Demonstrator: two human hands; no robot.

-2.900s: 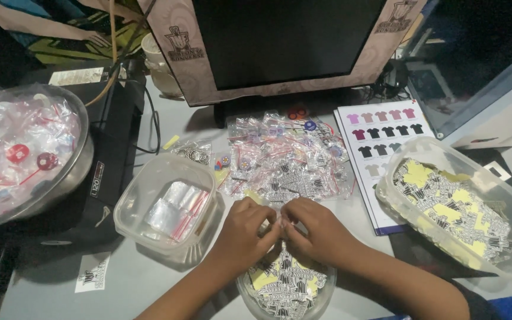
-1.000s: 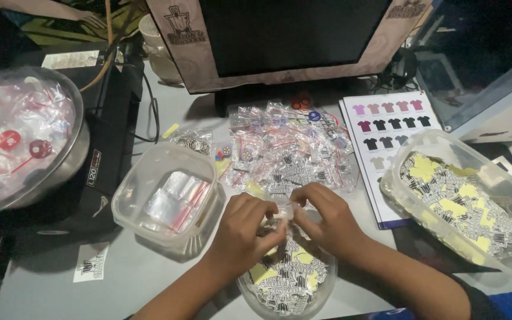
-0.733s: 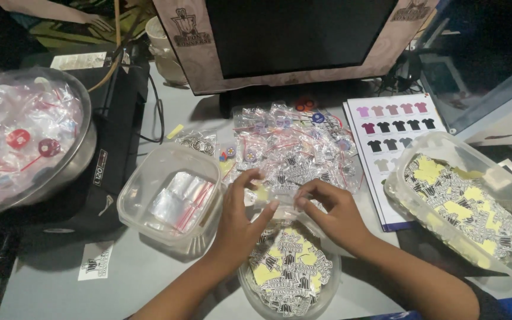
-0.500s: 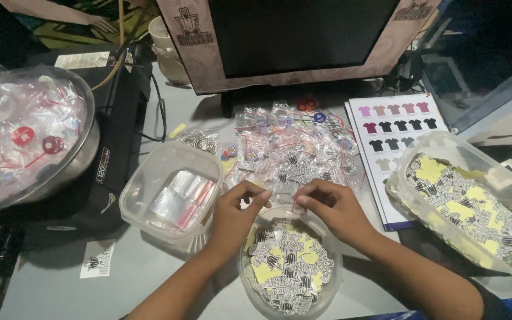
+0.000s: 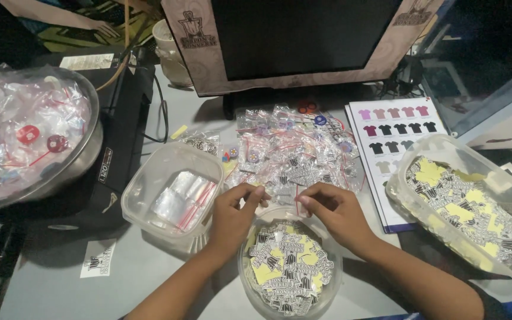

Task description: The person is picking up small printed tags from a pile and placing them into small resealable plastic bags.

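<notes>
a dark monitor (image 5: pixel 303 35) stands at the back of the grey table (image 5: pixel 48 290), with a big metal bowl (image 5: pixel 84 148) of bagged badges at the far left and a long clear tub (image 5: pixel 410 195) of black and yellow stickers at the right. a shirt colour chart (image 5: pixel 395 127) lies beside a heap of small filled bags (image 5: pixel 294 157). a square clear tub (image 5: pixel 149 184) holds empty zip bags. nearest the person, a round clear bowl (image 5: pixel 250 290) holds more stickers. the left hand (image 5: pixel 232 216) and right hand (image 5: pixel 336 213) meet just above that bowl's far rim, each with thumb and forefinger closed in a pinch on opposite ends of a small clear bag (image 5: pixel 280 194), the other fingers curled loosely. the bag is stretched between the two pinches, its long axis running left to right, so neither hand is nearer; both have it. the sticker bowl lies directly below and toward the person, the heap of filled bags just beyond the fingertips
</notes>
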